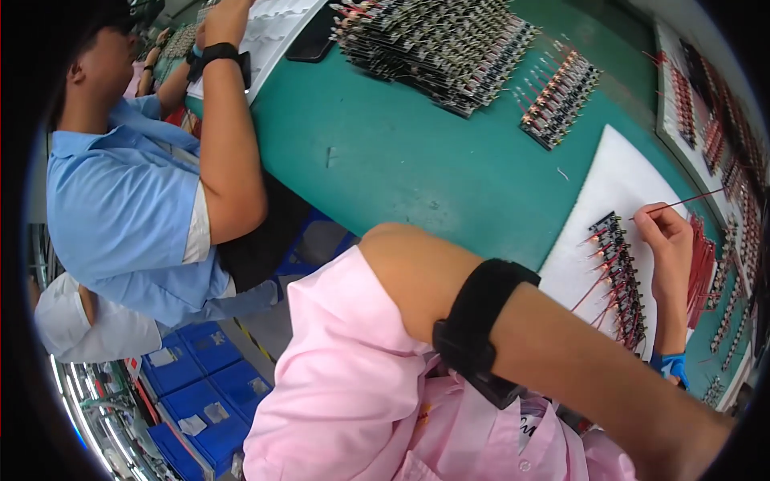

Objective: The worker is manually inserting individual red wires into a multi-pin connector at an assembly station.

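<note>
My right hand (pixel 667 244), with a blue band at its wrist, pinches a thin red wire (pixel 691 199) between thumb and forefinger. Just left of it, a dark strip of small circuit boards (pixel 618 276) with red wires lies on a white foam sheet (pixel 597 188). A bundle of loose red wires (pixel 703 260) rests close by on the right. Across the foreground reaches my left forearm, wearing a black strap (pixel 485 313). My left hand (pixel 686 453) is at the dark lower right rim, and its fingers cannot be made out.
On the green table (pixel 361 152) stands a large stack of circuit board panels (pixel 437 52), beside a single wired panel (pixel 560 96). White trays (pixel 670 96) of wired boards line the right. A co-worker in blue (pixel 132 200) sits at left, near blue bins (pixel 204 377).
</note>
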The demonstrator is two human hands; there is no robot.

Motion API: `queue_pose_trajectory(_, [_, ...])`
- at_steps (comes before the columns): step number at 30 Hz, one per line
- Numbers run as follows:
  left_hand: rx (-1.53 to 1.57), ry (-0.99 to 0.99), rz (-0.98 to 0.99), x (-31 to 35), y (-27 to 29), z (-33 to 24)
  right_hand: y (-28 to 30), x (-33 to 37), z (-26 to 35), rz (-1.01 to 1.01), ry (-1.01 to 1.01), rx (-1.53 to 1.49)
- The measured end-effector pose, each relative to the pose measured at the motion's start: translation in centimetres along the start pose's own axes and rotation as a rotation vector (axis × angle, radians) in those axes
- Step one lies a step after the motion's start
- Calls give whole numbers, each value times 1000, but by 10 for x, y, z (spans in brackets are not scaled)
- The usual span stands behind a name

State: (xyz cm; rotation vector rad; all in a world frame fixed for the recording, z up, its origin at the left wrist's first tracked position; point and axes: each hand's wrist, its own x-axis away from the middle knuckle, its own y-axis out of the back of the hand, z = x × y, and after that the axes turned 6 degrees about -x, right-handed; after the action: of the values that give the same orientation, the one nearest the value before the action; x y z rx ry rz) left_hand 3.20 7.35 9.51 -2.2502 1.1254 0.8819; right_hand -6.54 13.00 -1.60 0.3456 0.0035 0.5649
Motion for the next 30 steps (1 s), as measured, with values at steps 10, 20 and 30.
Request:
queue_pose_trajectory(10, [-839,968,-574,110,113,-19,1,3,0,-14,-25,8])
queue_pose_trajectory(20, [-1051,1050,-466,128,119,5,-5,0,-6,32,2,121])
queue_pose_trajectory(30, [-1042,1042,-459,129,118,6,-6,1,-7,2,80,172])
